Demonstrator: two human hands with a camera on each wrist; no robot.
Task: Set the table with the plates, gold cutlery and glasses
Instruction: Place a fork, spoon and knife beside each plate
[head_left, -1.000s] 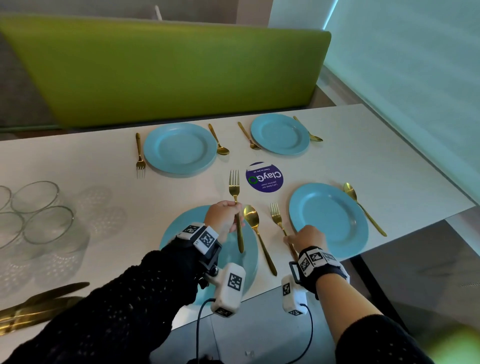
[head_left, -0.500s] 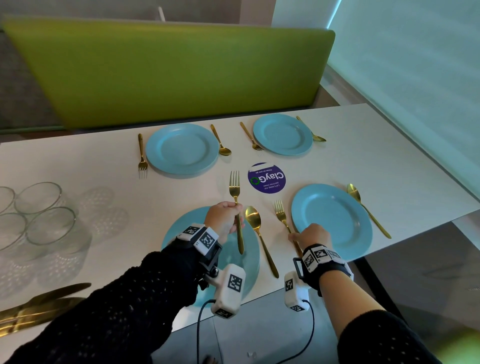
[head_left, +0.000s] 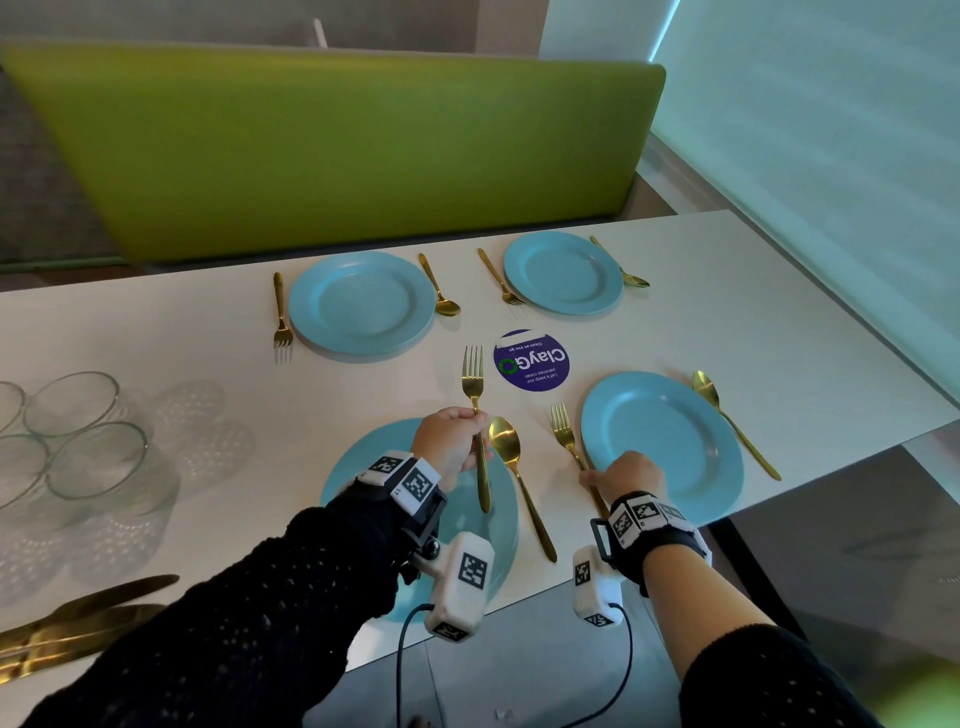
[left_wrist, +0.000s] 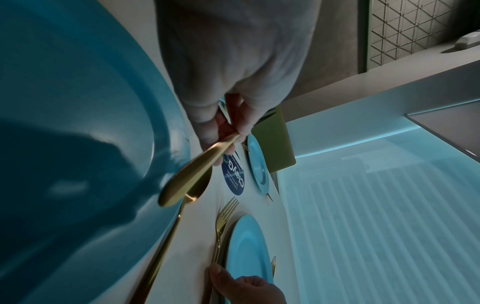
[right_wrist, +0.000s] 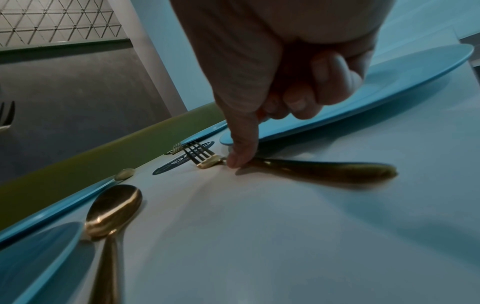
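Left hand (head_left: 451, 442) pinches a gold fork (head_left: 475, 410) by its handle, lifted above the near left blue plate (head_left: 347, 470), tines pointing far. Right hand (head_left: 626, 475) has its fingers curled, with one extended fingertip (right_wrist: 240, 158) pressing a second fork (head_left: 566, 434) flat on the white table (head_left: 779, 353), just left of the near right plate (head_left: 662, 441). Between the forks lies a gold spoon (head_left: 511, 467). Empty glasses (head_left: 78, 436) stand at the left.

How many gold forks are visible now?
4: one left of the far left plate, one left of the far right plate, one held in the left hand, one under the right hand's finger. None seems hidden.
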